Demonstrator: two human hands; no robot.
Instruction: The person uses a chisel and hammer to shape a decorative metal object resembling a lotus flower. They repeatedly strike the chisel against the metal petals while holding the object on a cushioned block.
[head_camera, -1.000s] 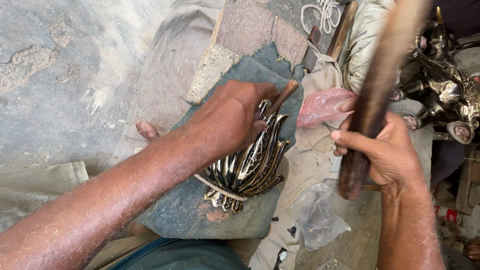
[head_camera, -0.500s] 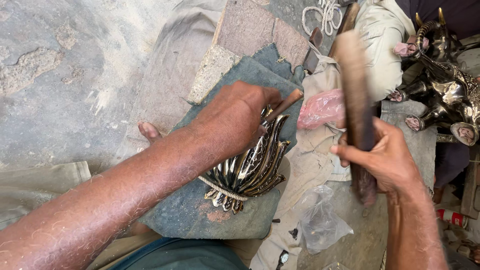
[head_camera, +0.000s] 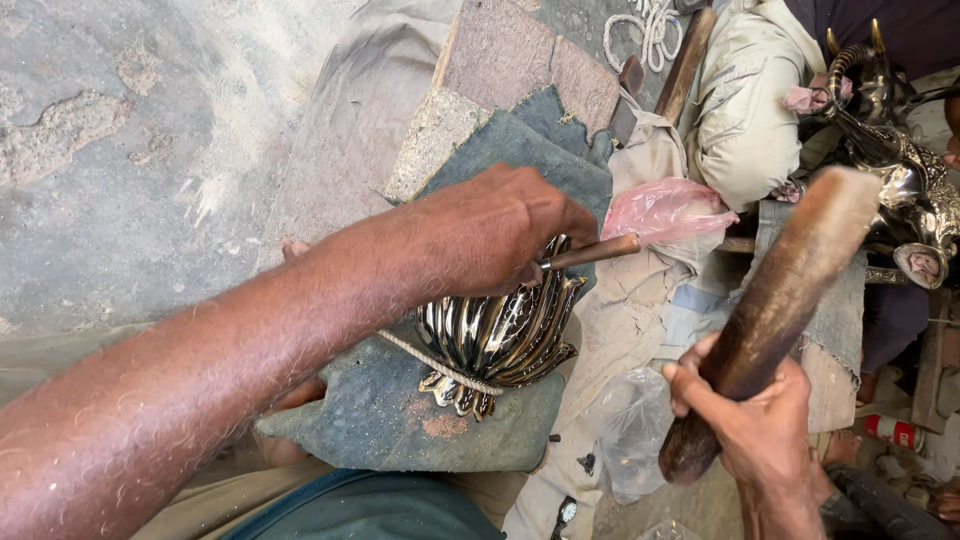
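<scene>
Rough grey concrete floor in daylight, patched and dusty, with a worn brick slab and crumpled cloth lying around.

This looks like a small metal workshop set up low on the ground. The floor is rough grey concrete with cracks and dust. A worn blue-grey cloth pad lies over a stone block and works as a bench. On the pad sits a shiny ribbed brass piece, tied with a bit of string. The left hand holds a thin metal tool against it, and the right hand grips a thick wooden club. More shiny metal figures sit at the right. Rags, a pink plastic bag and a white rope lie around.
</scene>
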